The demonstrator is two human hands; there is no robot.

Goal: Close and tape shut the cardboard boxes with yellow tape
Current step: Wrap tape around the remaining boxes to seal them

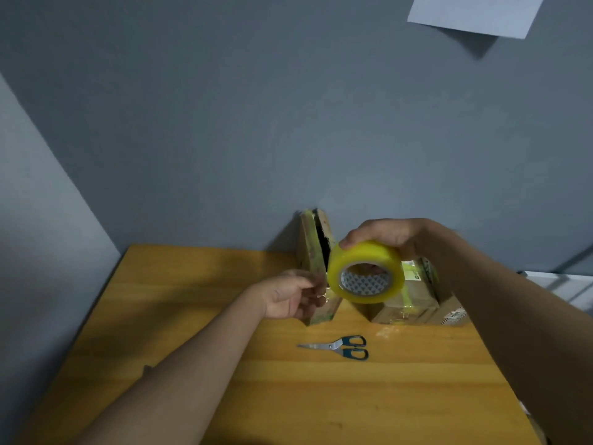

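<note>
My right hand (pixel 390 234) grips a roll of yellow tape (pixel 365 271) from above and holds it up over the table. My left hand (pixel 288 295) pinches the loose, clear-looking end of the tape just left of the roll. Behind my left hand a thin cardboard box (pixel 313 248) stands on edge against the wall, with strips of yellow tape on it. Behind and below the roll lie more cardboard boxes (pixel 414 298), one with yellow tape across its top; the roll and my right arm partly hide them.
Scissors (pixel 340 346) with dark handles lie on the wooden table (pixel 199 297) in front of the boxes. A scrap of tape (pixel 386 330) lies near the boxes' front edge. A grey wall rises behind the table, with a sheet of paper (pixel 475 12) pinned high up.
</note>
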